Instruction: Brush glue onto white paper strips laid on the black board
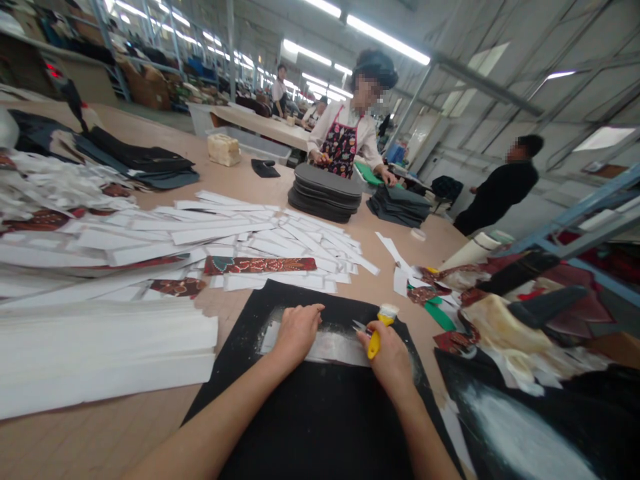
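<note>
On a black sheet [260, 303] in front of me lies a whitish strip [335, 347], with smears of white paste or powder around it. My left hand [298, 333] rests on the strip, fingers over its surface and not wrapped round anything I can see. My right hand [390, 353] is closed on a brush [374, 345] with a yellow handle and pale bristles. A small pointed metal blade [359, 326] also sticks out of this hand, over the strip's right part; its handle is mostly hidden by the fingers.
White strips [280, 233] lie heaped beyond the sheet, a patterned red strip [260, 265] on top. White sheets [105, 353] are stacked left. Scraps [450, 300] and a whitened black piece [520, 427] lie right. Across the table, a person in an apron [340, 147] stands behind dark stacked pieces [325, 193].
</note>
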Demonstrator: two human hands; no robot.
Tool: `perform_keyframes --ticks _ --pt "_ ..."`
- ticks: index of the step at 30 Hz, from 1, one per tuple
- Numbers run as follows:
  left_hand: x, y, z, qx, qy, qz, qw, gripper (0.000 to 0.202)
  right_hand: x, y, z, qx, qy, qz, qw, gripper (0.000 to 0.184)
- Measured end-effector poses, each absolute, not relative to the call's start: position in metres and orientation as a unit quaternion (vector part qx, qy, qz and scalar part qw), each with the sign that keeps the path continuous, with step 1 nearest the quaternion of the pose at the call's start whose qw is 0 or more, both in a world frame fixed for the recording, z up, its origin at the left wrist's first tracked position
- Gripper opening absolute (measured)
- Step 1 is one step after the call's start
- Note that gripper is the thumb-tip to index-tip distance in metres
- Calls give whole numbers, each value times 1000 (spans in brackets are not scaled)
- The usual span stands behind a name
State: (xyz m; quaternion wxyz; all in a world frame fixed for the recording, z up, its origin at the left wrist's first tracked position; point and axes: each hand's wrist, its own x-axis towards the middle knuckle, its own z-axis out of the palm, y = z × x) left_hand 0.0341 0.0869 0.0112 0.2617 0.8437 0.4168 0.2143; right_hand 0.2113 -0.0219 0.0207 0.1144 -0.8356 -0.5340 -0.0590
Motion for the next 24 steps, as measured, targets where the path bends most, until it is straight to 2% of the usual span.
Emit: perform_keyframes --ticks 4,9,11,13,16,21,24 --pt "33 88 11 838 430 223 250 38 244 -15 23 -847 -504 -121 114 25" --pt "28 92 23 832 451 237 221 31 265 7 38 -838 -497 -206 95 28" --pt "24 90 32 839 457 227 190 27 250 11 40 -805 -552 -173 135 25" --pt "18 83 39 862 445 185 156 22 224 11 38 -751 -627 -78 191 21" --pt "7 62 39 908 385 94 133 23 181 7 29 -665 -710 43 228 27" --pt "-11 26 11 940 318 84 92 27 152 11 6 -627 -747 24 222 20" --pt "-16 17 -4 939 321 106 56 32 161 18 -3 -633 -719 37 285 21"
